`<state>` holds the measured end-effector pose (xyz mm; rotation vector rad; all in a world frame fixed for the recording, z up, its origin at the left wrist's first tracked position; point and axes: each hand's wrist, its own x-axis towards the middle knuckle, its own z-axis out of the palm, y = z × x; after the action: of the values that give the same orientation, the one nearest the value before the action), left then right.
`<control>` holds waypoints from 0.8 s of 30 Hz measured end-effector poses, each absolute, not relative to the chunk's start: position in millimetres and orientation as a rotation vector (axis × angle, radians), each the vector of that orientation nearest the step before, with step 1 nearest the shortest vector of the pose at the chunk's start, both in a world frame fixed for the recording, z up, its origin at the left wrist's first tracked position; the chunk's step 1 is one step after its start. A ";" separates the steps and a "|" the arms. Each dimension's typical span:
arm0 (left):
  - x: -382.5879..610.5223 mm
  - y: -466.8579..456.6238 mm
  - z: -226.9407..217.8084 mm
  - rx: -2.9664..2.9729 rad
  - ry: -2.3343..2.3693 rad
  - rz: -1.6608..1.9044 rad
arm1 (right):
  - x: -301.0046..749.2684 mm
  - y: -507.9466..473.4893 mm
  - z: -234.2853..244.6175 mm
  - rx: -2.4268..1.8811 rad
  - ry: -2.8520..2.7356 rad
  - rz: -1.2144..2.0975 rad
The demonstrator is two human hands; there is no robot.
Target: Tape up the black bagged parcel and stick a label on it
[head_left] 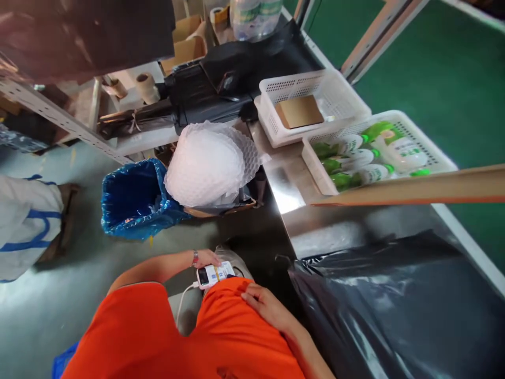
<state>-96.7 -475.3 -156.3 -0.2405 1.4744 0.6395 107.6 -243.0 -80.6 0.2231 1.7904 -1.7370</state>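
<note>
My left hand [207, 258], with a watch on its wrist, is at the far edge of a white power bank [215, 275] near my lap. Its fingers curl against that edge and are partly hidden. The power bank has a dark display, blue print and a yellow band round it. A white cable [182, 303] is plugged into its left end. My right hand [267, 304] lies on the front of my orange shirt [232, 310], fingers stretched out and holding nothing.
A blue-lined bin [108, 210] stands beside bundled bubble wrap [205, 163]. On the metal bench [284, 189] are a white basket of green-capped bottles [323, 179], another basket with cardboard [272, 129], and black plastic sheeting [402, 300]. A cardboard edge [414, 188] juts in from the right.
</note>
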 end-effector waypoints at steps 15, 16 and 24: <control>-123.8 -474.8 -164.4 -0.314 1.381 0.578 | 87.9 -246.9 -84.0 0.211 1.775 -1.700; -124.9 -475.1 -165.2 -0.313 1.377 0.574 | 87.0 -247.2 -84.3 0.208 1.771 -1.704; -128.3 -473.6 -164.9 -0.291 1.377 0.596 | 88.1 -248.0 -87.2 0.215 1.764 -1.732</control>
<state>-128.3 -473.6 -164.9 -0.2905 1.3774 0.5963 88.1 -248.0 -87.2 0.2149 1.7641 -1.7322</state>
